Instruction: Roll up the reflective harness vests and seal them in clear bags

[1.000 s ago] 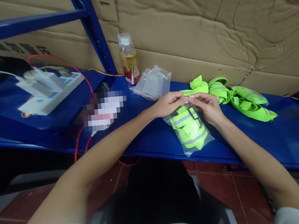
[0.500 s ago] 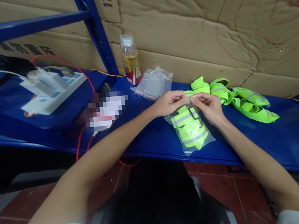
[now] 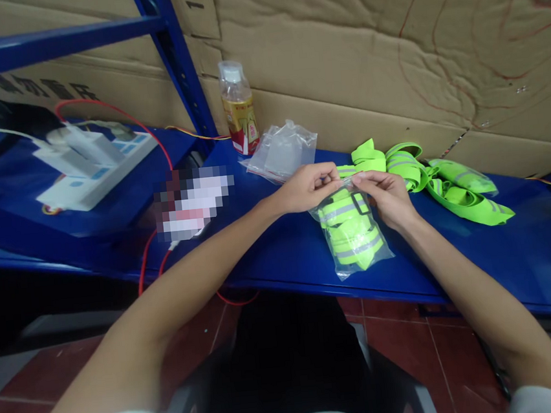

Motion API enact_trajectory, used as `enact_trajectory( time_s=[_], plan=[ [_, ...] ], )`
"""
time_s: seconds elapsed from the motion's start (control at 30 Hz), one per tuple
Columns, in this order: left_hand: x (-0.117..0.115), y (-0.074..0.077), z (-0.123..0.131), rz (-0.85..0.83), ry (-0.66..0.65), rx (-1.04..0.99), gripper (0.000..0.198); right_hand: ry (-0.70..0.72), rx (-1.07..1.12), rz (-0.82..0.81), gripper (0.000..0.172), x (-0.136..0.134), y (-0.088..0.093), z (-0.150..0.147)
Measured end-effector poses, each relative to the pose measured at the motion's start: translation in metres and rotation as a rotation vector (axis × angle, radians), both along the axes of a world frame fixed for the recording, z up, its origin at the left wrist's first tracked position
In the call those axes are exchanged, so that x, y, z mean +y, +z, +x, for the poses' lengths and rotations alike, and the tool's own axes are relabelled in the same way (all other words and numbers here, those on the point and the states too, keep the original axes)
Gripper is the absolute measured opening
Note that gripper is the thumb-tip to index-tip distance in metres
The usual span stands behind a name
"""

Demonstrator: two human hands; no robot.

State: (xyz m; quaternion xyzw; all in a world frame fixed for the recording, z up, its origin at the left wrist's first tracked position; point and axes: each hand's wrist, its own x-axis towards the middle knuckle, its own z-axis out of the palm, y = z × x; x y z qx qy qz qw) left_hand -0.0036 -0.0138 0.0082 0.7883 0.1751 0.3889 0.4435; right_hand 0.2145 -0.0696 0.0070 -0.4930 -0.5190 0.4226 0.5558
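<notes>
A clear plastic bag [image 3: 353,231] stuffed with folded neon-green reflective straps lies on the blue shelf [image 3: 289,250]. My left hand [image 3: 307,187] pinches the bag's top edge on the left. My right hand [image 3: 387,197] pinches the same edge on the right, fingers pressed together. Both hands meet at the bag's mouth, the bag hanging down toward the shelf's front edge.
More loose neon-green straps [image 3: 428,175] lie just behind my right hand. A stack of empty clear bags [image 3: 282,150] and a drink bottle [image 3: 238,109] stand at the back by the cardboard wall. A white power strip [image 3: 91,166] with red cable sits at the left.
The bag has shifted slightly and swung more upright under my fingers, which slid along its top edge. My hands stay at the bag's mouth.
</notes>
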Motion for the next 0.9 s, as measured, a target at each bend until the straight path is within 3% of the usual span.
enact_trajectory(
  time_s=[0.4, 0.63, 0.9],
  plan=[
    [0.0012, 0.0001, 0.0012, -0.039, 0.017, -0.038, 0.023, 0.045, -0.011, 0.107, 0.027, -0.0009, 0.0019, -0.0015],
    [-0.0034, -0.0026, 0.0034, 0.012, 0.046, -0.031, 0.024, 0.053, -0.034, 0.008, 0.029, -0.0018, -0.0011, -0.0036],
    [-0.0002, -0.0024, 0.0038, -0.036, 0.024, -0.016, 0.032, 0.059, -0.036, 0.110, 0.027, -0.0036, 0.0031, -0.0069]
  ],
)
